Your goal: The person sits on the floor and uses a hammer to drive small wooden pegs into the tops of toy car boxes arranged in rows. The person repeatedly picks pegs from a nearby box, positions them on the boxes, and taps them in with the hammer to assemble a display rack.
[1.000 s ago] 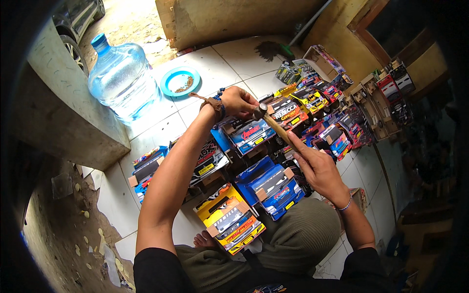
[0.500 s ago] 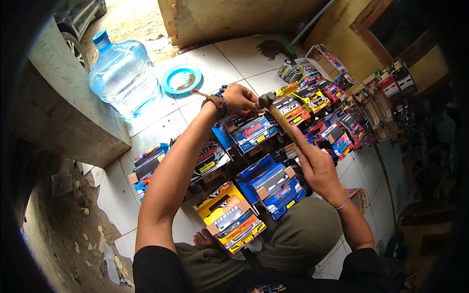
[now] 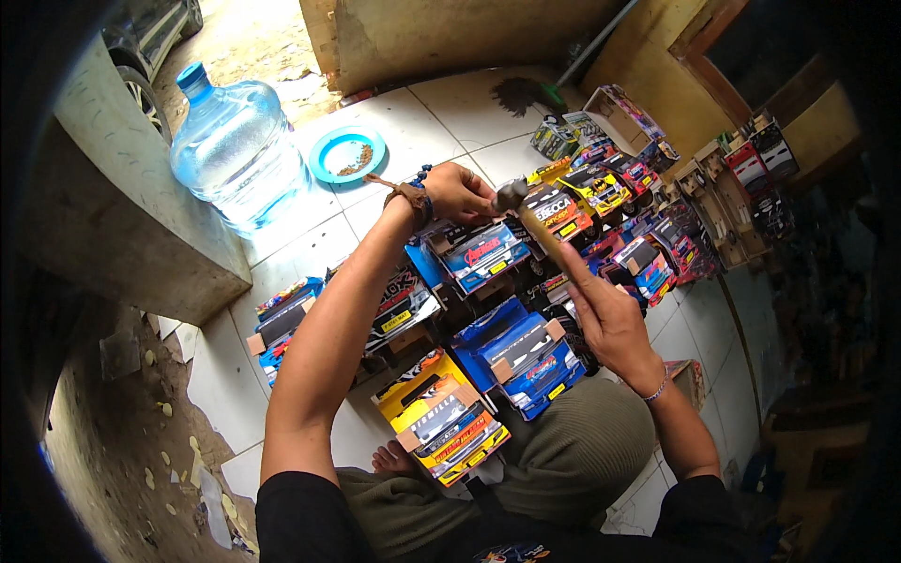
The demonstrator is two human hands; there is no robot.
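Note:
My right hand [image 3: 610,324] is wrapped round the wooden handle of a hammer [image 3: 541,233], its metal head up by the fingertips of my left hand. My left hand [image 3: 460,193] is closed in a pinch at the top of a blue toy truck [image 3: 486,255]; whatever sits between the fingers is too small to make out. Nearer to me stand a second blue toy truck [image 3: 524,361] and a yellow one [image 3: 452,420], both close to my legs. A white-fronted toy truck [image 3: 405,305] is partly hidden behind my left forearm.
Several more toy trucks [image 3: 601,190] stand in rows to the right, with bare wooden truck bodies [image 3: 715,202] beyond. A blue plate [image 3: 322,169] with small brown bits lies on the tiles. At left is a large water bottle [image 3: 239,150] by a low wall [image 3: 141,188].
Hardly anything differs. The hammer head sits a touch lower beside the left fingertips, and both hands keep their hold.

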